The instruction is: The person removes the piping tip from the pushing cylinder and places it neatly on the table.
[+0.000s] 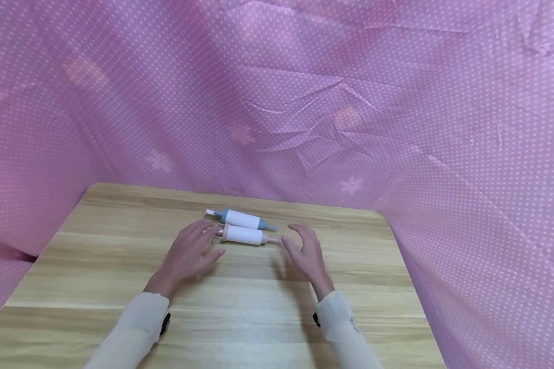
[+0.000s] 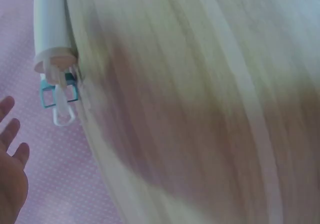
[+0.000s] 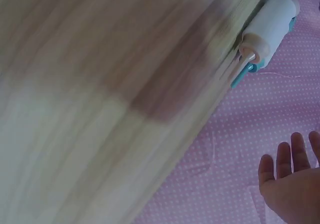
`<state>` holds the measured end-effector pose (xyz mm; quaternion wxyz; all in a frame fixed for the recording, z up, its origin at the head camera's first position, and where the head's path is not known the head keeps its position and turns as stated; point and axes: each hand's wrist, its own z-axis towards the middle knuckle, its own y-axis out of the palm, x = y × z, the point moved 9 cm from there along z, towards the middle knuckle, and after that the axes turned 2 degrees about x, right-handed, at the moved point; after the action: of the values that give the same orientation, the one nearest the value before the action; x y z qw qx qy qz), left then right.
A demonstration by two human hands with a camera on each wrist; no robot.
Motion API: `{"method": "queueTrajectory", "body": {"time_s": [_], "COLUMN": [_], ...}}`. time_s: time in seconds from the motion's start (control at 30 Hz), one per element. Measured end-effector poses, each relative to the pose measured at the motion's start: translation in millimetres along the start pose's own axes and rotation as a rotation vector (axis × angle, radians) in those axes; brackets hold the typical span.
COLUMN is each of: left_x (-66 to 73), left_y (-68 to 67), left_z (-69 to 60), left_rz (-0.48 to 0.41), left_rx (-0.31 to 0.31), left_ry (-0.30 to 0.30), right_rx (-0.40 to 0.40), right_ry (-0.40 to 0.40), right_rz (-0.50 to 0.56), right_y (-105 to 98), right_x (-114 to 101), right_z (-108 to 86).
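Observation:
Two white cylinders with coloured end caps and thin end pieces, like lint rollers, lie side by side on the wooden table (image 1: 240, 307). The nearer beige-ended roller (image 1: 243, 234) covers part of the blue-ended roller (image 1: 242, 219) in both wrist views. My left hand (image 1: 191, 251) is by the left ends, fingers spread and partly over the beige roller's end piece; in the left wrist view its fingers (image 2: 11, 131) stand apart from the rollers. Beside the beige roller's right tip is my right hand (image 1: 307, 251), fingers loosely bent, holding nothing. A clear loop (image 2: 64, 114) shows at the left ends.
A pink dotted cloth (image 1: 277, 102) hangs behind the table and on both sides. The rollers lie not far from the table's back edge (image 1: 304, 205). Both forearms, in pale sleeves (image 1: 140, 320), reach in from the front.

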<state>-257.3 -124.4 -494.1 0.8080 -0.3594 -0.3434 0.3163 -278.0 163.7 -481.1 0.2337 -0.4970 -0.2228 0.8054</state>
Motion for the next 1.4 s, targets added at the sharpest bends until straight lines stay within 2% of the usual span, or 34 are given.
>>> {"method": "queueTrajectory", "body": {"time_s": [0.07,0.2,0.33,0.5,0.87,1.17,1.4], "left_x": [-2.2,-9.8,-20.1,-28.1,-35.2,-40.1,-38.4], "left_y": [4.3,11.9,15.3,17.7,37.6,47.4,47.8], "left_z": [1.3,3.9,4.9,8.0,10.6,7.9,9.6], "left_rz": [-0.013,-0.009,-0.006,-0.043,-0.109,-0.163,-0.130], "left_rx": [-0.007,-0.019,-0.020,-0.043,-0.088,-0.160,-0.153], "left_ry": [-0.017,-0.066,-0.114,-0.159,-0.230,-0.319,-0.310], "right_rx": [0.004,-0.036,-0.077,-0.085,-0.192,-0.275,-0.297], "right_ry": [0.023,0.076,0.100,0.138,0.326,0.363,0.397], "right_rz": [0.032,0.062,0.079,0.135,0.195,0.239,0.220], "right_y": [4,18,32,44,70,86,93], "right_x": [3,8,9,14,22,21,24], "right_z": [0.9,1.4,3.0,8.6,7.3,9.3,11.1]}}
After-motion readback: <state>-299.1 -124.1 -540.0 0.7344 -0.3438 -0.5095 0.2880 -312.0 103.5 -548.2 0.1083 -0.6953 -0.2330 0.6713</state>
